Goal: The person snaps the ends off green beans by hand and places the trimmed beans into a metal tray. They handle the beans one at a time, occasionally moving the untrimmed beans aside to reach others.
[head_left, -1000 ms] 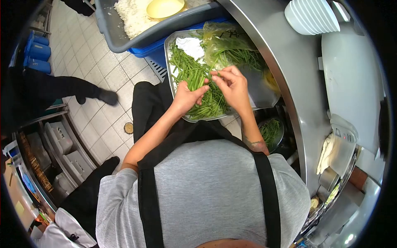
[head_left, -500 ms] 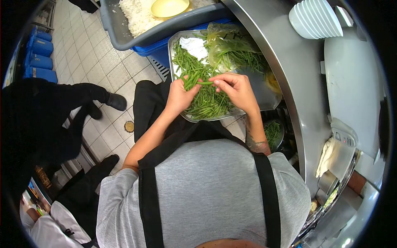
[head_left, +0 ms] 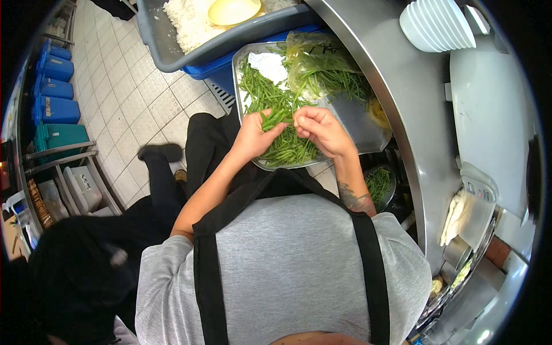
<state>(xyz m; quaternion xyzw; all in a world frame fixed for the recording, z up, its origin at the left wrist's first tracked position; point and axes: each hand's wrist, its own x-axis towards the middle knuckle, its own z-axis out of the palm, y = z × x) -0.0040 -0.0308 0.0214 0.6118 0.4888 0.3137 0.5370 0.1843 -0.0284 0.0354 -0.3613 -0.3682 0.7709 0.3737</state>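
Head view, looking down over the person's grey shirt and black apron. The left hand and the right hand met above a metal tray that rested on the person's lap, its far edge near the steel table. The fingers of both hands were pinched on one green bean, held just above the heap of green beans filling the tray's left half. A clear plastic bag with more beans lay at the tray's far end, beside a white cloth. Beyond the tray stood a grey tub of white rice holding a yellow bowl. White plates were stacked on the table. A second person in dark clothing stood at the left.
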